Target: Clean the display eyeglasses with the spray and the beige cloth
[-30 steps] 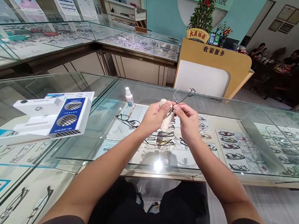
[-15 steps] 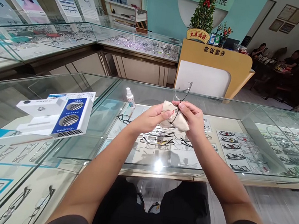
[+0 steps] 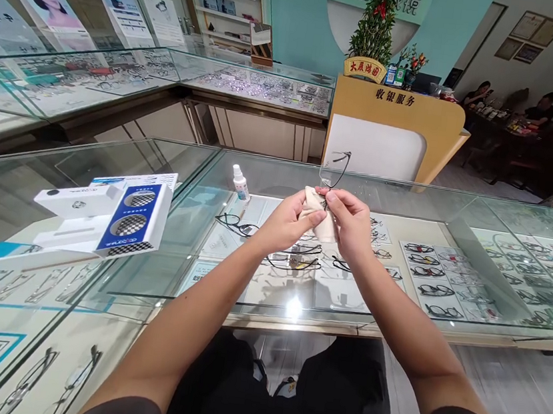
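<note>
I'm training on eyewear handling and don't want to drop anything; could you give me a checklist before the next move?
1. Glasses supported: ok, the right hand grips them.
2. Cloth held: ok, pinched by the left hand.
3. A hand free: not ok, both are occupied.
4. Spray bottle upright: ok, standing on the glass counter.
5. Blue-and-white box clear of the hands: ok, well to their left.
6. Lenses spotless: cannot tell, too small here.
</note>
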`<state>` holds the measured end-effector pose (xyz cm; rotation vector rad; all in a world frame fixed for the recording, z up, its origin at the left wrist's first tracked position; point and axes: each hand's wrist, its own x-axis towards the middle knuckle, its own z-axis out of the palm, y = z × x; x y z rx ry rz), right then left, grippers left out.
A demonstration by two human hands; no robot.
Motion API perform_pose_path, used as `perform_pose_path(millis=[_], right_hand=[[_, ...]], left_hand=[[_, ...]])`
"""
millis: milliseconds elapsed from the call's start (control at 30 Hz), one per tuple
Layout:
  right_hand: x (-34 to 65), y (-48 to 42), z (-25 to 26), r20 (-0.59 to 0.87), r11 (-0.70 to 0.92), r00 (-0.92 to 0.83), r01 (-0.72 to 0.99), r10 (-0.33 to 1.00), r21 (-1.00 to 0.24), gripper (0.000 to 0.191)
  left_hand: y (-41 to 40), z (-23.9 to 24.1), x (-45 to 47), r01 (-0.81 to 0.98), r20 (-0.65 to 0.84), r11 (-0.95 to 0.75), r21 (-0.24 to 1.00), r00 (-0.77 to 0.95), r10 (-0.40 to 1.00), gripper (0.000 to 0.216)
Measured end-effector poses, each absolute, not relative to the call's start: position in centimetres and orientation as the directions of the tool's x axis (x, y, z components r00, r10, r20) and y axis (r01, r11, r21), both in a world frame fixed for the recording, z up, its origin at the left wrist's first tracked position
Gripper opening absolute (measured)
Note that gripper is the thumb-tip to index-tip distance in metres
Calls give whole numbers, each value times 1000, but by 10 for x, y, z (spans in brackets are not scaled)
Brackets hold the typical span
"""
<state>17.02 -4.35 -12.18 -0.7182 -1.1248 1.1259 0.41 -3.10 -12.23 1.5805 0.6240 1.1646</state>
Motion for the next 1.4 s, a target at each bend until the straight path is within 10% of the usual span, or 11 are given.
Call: perform_pose_path(millis=[533, 900, 1267, 1400], right_hand=[[196, -32, -107, 320, 396, 262, -329, 910, -857, 21], [205, -23, -106, 292, 364, 232, -396, 928, -843, 22], [206, -25, -101, 423, 460, 183, -314, 888, -830, 18], [213, -26, -98, 513, 530, 142, -140, 847, -836, 18]], left_hand=[[-30, -127, 3, 77, 544, -544, 836, -254, 800, 60], [-85, -102, -92, 503, 674, -545, 671, -108, 731, 42], [-99, -119, -191, 925, 118, -30, 379, -16, 993, 26], [-87, -129, -213, 972, 201, -79, 221, 34, 979, 32]])
